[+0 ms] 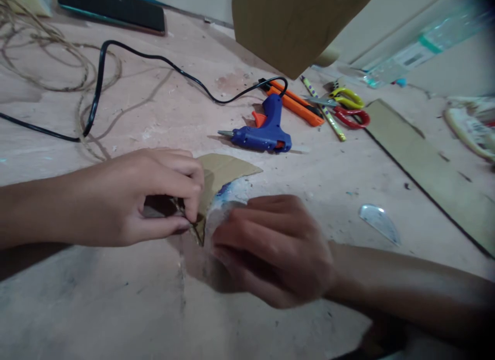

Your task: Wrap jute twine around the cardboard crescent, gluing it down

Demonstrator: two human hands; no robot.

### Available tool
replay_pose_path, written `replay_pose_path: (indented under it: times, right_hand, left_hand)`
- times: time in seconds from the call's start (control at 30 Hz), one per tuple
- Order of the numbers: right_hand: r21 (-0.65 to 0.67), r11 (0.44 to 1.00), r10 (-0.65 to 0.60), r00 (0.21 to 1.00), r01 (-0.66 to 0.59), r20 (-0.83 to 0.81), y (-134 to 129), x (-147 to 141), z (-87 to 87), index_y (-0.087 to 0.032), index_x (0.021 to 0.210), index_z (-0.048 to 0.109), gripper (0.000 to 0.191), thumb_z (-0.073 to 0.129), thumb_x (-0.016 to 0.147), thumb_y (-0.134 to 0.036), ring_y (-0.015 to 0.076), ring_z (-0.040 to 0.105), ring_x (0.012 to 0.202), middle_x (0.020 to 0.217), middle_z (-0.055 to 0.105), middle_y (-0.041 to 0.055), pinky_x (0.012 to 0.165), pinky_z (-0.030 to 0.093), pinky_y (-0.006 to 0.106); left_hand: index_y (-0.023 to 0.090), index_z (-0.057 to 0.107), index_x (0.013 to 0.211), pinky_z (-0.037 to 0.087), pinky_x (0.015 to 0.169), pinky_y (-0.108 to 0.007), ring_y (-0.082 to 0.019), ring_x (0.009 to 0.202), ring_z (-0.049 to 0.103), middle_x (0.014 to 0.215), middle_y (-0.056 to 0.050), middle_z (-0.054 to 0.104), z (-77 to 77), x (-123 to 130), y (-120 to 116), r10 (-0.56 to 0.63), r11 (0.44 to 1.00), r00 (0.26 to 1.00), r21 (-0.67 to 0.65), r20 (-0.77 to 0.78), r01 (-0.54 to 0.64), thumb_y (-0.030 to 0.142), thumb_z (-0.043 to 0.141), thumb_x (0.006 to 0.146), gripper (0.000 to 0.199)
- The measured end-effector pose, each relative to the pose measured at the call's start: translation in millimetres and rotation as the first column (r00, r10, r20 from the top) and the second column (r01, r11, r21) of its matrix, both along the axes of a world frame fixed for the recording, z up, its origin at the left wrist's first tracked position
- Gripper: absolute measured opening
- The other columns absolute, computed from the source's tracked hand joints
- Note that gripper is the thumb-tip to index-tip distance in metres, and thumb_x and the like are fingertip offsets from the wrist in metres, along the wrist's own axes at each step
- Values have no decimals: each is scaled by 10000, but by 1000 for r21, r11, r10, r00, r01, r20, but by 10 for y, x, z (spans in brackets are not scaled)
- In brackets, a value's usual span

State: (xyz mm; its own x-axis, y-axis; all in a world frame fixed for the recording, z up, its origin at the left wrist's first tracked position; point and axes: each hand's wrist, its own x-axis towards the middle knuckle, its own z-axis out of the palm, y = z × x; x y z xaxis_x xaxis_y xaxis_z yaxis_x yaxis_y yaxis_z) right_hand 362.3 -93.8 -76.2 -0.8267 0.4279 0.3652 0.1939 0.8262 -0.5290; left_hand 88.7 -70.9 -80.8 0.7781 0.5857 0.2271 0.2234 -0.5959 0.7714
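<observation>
The left hand (135, 195) pinches the cardboard (222, 166) near its pointed tip, well in from the table's (116, 308) far edge; the right hand (274, 246) curls, grip unclear. Apparently tip-working; next calls for steadiness.

Left hand (150, 195) pinches curved tan cardboard piece (224, 166) near pointed lower tip, over pale stained bench (116, 308). Right hand (278, 246) just beside, curled, blurred; inside of grip hidden. Beyond hands, blue plastic glue gun (263, 137) with orange trigger, black cable (154, 56) at handle. Nearby: orange plastic cutter (299, 106), yellow patterned pencil (333, 125), metal scissors with red and yellow handles (361, 119).
</observation>
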Motion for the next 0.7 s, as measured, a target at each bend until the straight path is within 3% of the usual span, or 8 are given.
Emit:
replay_pose_path:
  times: [0.1, 0.2, 0.37, 0.7]
  right_hand:
    - [205, 979, 13, 1000, -18, 25, -27, 36, 2, -147, 1131, 745, 149, 598, 1110, -159, 136, 600, 572, 733, 706, -17, 512, 438, 360]
    - [281, 959, 20, 999, -29, 35, -34, 39, -28, -118, 1174, 753, 195, 570, 1121, -158, 137, 592, 578, 747, 708, -19, 485, 396, 383]
    - [308, 950, 34, 998, -47, 47, -17, 43, -70, -96, 1182, 767, 240, 543, 1120, -157, 142, 601, 643, 861, 772, 14, 524, 405, 386]
    - [324, 945, 42, 999, -51, 35, 1, 19, -53, -103, 1102, 798, 256, 544, 1095, -135, 141, 565, 619, 814, 748, 17, 526, 384, 369]
  left_hand:
    - [239, 719, 922, 508, 849, -241, -144, 948, 678, 1015, 14, 748, -4, 4, 3, 4, 1000, 1000, 7, -18, -4, 141, 668, 1021, 148]
    - [241, 729, 934, 509, 845, -238, -142, 946, 683, 1029, 14, 753, -5, 12, 3, 2, 1000, 1000, 9, -26, -1, 145, 657, 1022, 149]
    - [245, 725, 941, 508, 846, -236, -144, 940, 684, 1030, 14, 754, 3, 4, -12, 7, 1000, 1000, 14, -14, -7, 138, 663, 1015, 144]
    - [239, 715, 930, 497, 857, -240, -149, 936, 688, 998, 11, 756, -12, 16, -11, 11, 1000, 1000, 13, -1, -11, 112, 641, 1015, 169]
